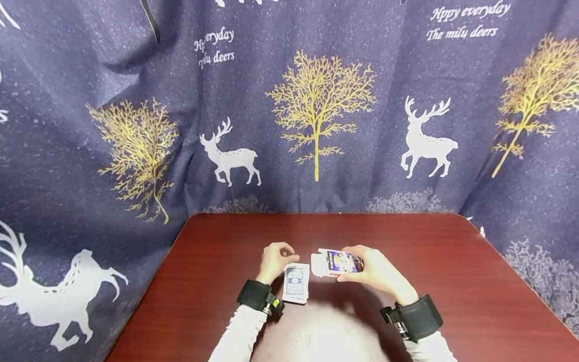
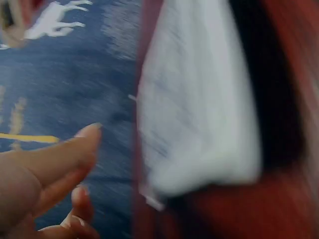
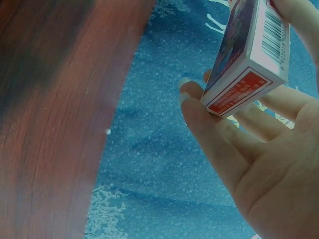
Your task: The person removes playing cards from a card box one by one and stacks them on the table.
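A deck of playing cards (image 1: 296, 283) with blue-patterned backs lies on the table, its edges slightly uneven. My left hand (image 1: 274, 261) is at the deck's upper left, fingers loosely bent; whether it touches the cards cannot be told. In the left wrist view those fingers (image 2: 65, 159) hold nothing, and the deck (image 2: 194, 94) is large and blurred beside them. My right hand (image 1: 375, 269) grips a card box (image 1: 345, 262) between thumb and fingers, its open flap end turned left toward the deck. The right wrist view shows the box's barcode side (image 3: 271, 37).
The reddish-brown wooden table (image 1: 217, 231) ends at a back edge beyond both hands. A dark blue curtain (image 1: 280, 196) printed with deer and trees hangs behind it and along the sides. Black bands with cameras sit on both wrists.
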Tool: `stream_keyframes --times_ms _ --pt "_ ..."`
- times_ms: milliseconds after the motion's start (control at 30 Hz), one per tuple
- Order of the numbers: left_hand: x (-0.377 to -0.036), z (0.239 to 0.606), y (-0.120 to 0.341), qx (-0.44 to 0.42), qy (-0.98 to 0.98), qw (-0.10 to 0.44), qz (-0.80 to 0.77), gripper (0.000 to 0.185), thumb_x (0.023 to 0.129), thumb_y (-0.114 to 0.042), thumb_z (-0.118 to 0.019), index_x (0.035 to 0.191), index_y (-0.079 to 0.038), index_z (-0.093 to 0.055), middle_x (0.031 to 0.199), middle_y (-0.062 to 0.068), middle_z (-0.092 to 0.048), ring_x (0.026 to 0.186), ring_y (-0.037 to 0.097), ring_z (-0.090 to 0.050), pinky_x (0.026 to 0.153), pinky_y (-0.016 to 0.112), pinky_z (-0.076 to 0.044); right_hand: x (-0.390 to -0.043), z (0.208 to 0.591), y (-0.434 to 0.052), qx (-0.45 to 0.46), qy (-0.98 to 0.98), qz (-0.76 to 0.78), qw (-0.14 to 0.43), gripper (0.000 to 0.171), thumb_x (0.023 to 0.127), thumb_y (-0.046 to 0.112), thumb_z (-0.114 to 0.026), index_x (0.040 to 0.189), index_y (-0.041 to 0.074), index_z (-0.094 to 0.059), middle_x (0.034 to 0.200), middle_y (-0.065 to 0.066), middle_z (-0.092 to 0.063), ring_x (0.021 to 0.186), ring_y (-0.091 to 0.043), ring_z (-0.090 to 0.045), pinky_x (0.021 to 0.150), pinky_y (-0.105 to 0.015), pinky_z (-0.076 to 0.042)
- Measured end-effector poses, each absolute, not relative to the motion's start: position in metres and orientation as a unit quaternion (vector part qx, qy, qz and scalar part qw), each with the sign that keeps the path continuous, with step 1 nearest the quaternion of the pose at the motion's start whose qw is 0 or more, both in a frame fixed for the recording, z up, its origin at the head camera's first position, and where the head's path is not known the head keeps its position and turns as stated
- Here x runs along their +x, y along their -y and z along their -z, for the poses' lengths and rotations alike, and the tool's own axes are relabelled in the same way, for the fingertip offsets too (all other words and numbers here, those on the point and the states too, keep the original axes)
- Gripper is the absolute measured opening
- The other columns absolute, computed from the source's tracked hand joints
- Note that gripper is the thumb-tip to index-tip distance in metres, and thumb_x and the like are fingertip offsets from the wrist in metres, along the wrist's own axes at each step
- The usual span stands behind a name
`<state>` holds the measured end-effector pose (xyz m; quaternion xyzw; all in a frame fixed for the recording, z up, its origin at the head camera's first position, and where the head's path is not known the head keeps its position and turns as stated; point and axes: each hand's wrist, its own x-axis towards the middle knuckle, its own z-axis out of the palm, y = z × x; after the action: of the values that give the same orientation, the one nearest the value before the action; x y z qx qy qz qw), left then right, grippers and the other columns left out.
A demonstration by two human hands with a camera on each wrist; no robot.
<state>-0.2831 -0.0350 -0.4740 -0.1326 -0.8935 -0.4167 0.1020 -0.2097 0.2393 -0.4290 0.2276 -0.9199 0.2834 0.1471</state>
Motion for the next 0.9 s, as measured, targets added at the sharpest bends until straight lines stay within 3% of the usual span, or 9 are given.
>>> stream_keyframes --times_ms 133,300,500,667,767,900 --pt "-0.260 0.452 0.023 -0.177 0.859 0.084 0.473 0.010 0.079 -0.024 -0.076 0.084 -0.015 -0.075 0.079 0.000 -0.071 0.072 0.009 -0.057 0.066 0.025 -0.044 -0.209 0.430 -0.237 0.226 0.923 -0.273 0.151 0.065 0.064 0.049 -0.085 0.117 0.017 -0.067 0.104 0.007 -0.069 0.084 -0.004 -0.059 0.075 -0.025 -0.049" --pt "-0.240 0.435 0.006 -0.208 0.857 0.078 0.465 0.012 0.079 -0.022 -0.073 0.084 -0.012 -0.077 0.084 0.001 -0.070 0.081 0.012 -0.057 0.075 0.025 -0.041 -0.210 0.428 -0.231 0.237 0.921 -0.264 0.160 0.067 0.065 0.050 -0.084 0.118 0.013 -0.066 0.107 0.004 -0.070 0.087 -0.006 -0.061 0.076 -0.028 -0.049" --pt "-0.234 0.437 0.000 -0.186 0.869 0.053 0.456 0.012 0.076 -0.020 -0.074 0.076 -0.008 -0.075 0.074 0.000 -0.069 0.067 0.008 -0.050 0.062 0.021 -0.039 -0.207 0.430 -0.223 0.256 0.919 -0.257 0.154 0.067 0.066 0.052 -0.082 0.118 0.012 -0.066 0.107 0.003 -0.069 0.087 -0.006 -0.061 0.075 -0.027 -0.049" --pt "-0.231 0.437 0.002 -0.180 0.869 0.018 0.461 0.017 0.076 -0.019 -0.074 0.066 -0.006 -0.070 0.058 -0.007 -0.053 0.055 0.005 -0.041 0.050 0.019 -0.033 -0.207 0.431 -0.220 0.262 0.918 -0.250 0.161 0.068 0.065 0.052 -0.083 0.118 0.012 -0.065 0.108 0.003 -0.069 0.089 -0.007 -0.061 0.076 -0.028 -0.050" --pt "-0.231 0.437 0.004 -0.176 0.859 -0.016 0.480 0.017 0.076 -0.016 -0.073 0.064 -0.004 -0.069 0.056 -0.010 -0.047 0.053 0.005 -0.040 0.049 0.019 -0.031 -0.208 0.432 -0.220 0.263 0.919 -0.247 0.160 0.069 0.065 0.054 -0.082 0.118 0.012 -0.065 0.109 0.003 -0.069 0.091 -0.009 -0.062 0.078 -0.029 -0.050" --pt "-0.234 0.436 0.007 -0.159 0.836 -0.069 0.521 0.014 0.076 -0.015 -0.073 0.072 -0.002 -0.072 0.062 -0.009 -0.052 0.058 0.006 -0.045 0.053 0.020 -0.035 -0.209 0.433 -0.221 0.264 0.919 -0.248 0.155 0.068 0.066 0.054 -0.081 0.118 0.012 -0.066 0.108 0.003 -0.069 0.091 -0.009 -0.062 0.078 -0.029 -0.050"
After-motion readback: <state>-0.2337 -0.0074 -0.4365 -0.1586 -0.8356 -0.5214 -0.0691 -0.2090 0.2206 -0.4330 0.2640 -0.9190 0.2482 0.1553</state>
